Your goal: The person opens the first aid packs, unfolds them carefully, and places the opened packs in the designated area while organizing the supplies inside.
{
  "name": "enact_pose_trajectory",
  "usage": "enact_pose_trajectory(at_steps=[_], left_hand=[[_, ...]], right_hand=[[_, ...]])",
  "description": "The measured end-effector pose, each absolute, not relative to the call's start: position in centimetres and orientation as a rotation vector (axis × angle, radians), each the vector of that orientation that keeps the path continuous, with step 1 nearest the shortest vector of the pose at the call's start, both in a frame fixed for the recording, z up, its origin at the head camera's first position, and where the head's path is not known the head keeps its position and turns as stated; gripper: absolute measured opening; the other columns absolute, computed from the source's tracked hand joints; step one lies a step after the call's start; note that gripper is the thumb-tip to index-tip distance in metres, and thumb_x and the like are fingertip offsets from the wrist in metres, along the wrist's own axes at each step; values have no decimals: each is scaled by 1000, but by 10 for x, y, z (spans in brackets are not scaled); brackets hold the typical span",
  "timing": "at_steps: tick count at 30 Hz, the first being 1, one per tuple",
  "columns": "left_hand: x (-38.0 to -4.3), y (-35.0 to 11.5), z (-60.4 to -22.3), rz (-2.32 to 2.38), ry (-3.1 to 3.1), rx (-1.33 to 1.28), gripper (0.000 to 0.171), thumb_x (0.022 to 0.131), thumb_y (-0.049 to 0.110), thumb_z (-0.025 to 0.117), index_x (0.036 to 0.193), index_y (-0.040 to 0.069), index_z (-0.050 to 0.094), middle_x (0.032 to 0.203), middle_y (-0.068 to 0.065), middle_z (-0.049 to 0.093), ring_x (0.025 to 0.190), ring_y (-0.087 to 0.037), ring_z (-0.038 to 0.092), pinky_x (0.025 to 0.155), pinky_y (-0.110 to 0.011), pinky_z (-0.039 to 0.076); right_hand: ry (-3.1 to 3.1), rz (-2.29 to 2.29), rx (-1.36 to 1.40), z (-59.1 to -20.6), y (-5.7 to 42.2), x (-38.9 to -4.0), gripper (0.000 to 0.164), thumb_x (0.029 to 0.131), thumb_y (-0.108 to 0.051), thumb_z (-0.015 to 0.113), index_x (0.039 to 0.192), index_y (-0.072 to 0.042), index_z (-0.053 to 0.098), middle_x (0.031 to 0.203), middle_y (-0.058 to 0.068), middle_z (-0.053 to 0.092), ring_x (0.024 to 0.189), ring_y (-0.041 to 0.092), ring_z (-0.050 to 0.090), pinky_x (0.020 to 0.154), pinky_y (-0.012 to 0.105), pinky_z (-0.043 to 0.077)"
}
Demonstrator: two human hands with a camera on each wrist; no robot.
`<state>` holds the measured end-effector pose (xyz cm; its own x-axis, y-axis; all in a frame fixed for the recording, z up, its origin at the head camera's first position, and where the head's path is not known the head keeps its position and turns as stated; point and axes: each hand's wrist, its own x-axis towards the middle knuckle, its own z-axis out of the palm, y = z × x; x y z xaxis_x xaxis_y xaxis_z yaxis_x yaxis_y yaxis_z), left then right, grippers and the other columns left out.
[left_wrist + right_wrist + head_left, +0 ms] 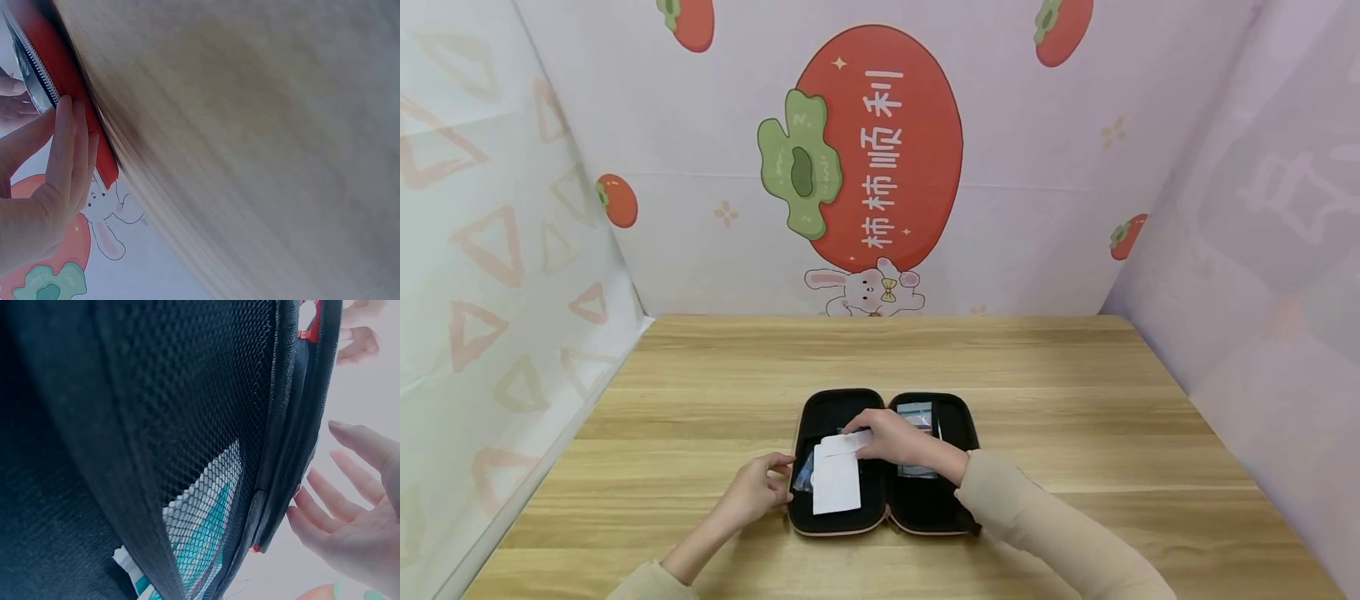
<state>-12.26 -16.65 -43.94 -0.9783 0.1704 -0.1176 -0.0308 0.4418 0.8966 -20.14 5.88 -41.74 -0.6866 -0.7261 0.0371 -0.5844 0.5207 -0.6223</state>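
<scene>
A black-lined zip case (pixel 838 525) lies open like a book on the wooden table. My left hand (pixel 762 487) touches the outer side of its left half; in the left wrist view, fairly straight fingers rest on the red shell (pixel 94 125) beside the zip. Over the left half, my right hand (pixel 887 437) holds the upper end of a flat white packet (pixel 837 487). A clear blue-tinted packet (pixel 805 475) lies partly under the white one. Behind mesh (pixel 212 412) in the right half sits a white-and-teal packet (pixel 200 531). In the right wrist view the case hides the white packet.
Wooden table (pixel 1075 417) surrounds the case. A printed cloth backdrop (pixel 1037 208) rises behind the table's back edge, with cloth walls on both sides. My right forearm (pixel 1045 517) crosses over the case's right half.
</scene>
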Motion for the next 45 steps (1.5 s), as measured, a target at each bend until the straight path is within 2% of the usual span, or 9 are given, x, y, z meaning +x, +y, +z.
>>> enact_pose_trajectory(at_steps=[12,34,41,45], left_hand=[[-122,-168,-440,1564,2499,107,47,64,-22,51,110,-19,46,89,-17,54,66,-21,59,54,-28,53],[-122,-167,-439,1580,2479,141,48,63,-22,49,111,-20,45,90,-18,54,64,-22,59,54,-30,53],[-122,-167,-439,1576,2477,121,48,63,-22,49,111,-19,45,90,-18,54,64,-20,59,53,-29,53],[-122,-167,-439,1582,2475,129,47,64,-22,51,111,-20,45,90,-17,54,64,-21,59,53,-29,53]], right_hand=[[2564,-826,-1111,-419,51,-205,29,76,-7,67,104,-5,64,104,8,59,91,17,54,71,21,45],[2589,-876,-1154,-423,53,-205,24,73,-3,68,97,-3,66,93,8,60,82,18,55,66,19,44],[2580,-904,-1121,-421,55,-204,23,75,-6,67,98,-4,66,92,7,59,79,15,54,64,19,44],[2582,-921,-1113,-421,57,-204,18,79,-5,63,96,-4,66,90,6,61,73,10,53,61,17,43]])
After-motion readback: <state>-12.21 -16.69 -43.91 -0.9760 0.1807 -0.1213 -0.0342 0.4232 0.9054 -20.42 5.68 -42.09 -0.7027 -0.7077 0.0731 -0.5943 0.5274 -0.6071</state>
